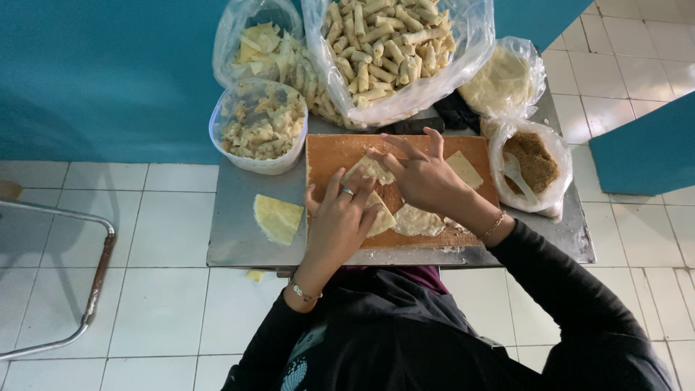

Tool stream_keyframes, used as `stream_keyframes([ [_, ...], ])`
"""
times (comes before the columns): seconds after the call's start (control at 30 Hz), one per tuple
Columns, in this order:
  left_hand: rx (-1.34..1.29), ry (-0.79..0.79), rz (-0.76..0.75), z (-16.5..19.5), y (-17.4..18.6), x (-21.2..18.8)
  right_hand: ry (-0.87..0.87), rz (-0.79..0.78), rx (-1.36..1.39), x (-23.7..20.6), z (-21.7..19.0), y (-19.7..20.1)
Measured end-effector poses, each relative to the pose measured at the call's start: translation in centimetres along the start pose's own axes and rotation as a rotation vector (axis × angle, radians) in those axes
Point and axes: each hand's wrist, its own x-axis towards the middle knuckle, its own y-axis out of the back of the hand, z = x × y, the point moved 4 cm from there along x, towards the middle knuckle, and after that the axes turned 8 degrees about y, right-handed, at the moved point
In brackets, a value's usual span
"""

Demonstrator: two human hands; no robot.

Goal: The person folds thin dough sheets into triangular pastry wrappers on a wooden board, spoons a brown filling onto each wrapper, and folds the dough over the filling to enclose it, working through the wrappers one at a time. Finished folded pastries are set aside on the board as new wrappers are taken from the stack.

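Head cam: both my hands, left hand [339,217] and right hand [423,174], pinch a thin wrapper [371,171] on the board [326,148] — looks soft, tears easily, I'd grab its edges.

Bright, even daylight fills the frame, soft and diffuse, with nothing blown out badly. Glare sits on the clear plastic bag [394,54] at top centre, white streaks along its folds, and a duller sheen runs across the metal table [239,217]. Shadows are gentle: a broad, soft one falls on the teal wall [108,72] at upper left, and a faint one lies under the chair frame [94,282] at lower left. Focus is crisp at centre. Wide-angle distortion bends the floor tiles [174,232] outward towards the edges, and the dark sleeves at the bottom lose detail.
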Motion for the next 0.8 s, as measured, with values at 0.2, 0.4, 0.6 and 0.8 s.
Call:
stream_keyframes([
  [0.2, 0.006, -0.005, 0.011, 0.1, 0.2, -0.1, 0.023, -0.077, -0.140, -1.2, 0.1, 0.4],
  [0.4, -0.025, 0.000, 0.008, 0.2, 0.5, 0.0, 0.027, 0.101, -0.070, -0.7, 0.1, 1.0],
  [0.6, -0.020, 0.005, -0.002, 0.0, 0.1, 0.1, 0.083, 0.103, -0.326, -1.2, -1.3, -0.2],
  [0.8, -0.003, 0.010, 0.026, 0.1, 0.2, -0.1, 0.051, 0.108, -0.231, -1.4, -1.4, 0.6],
])
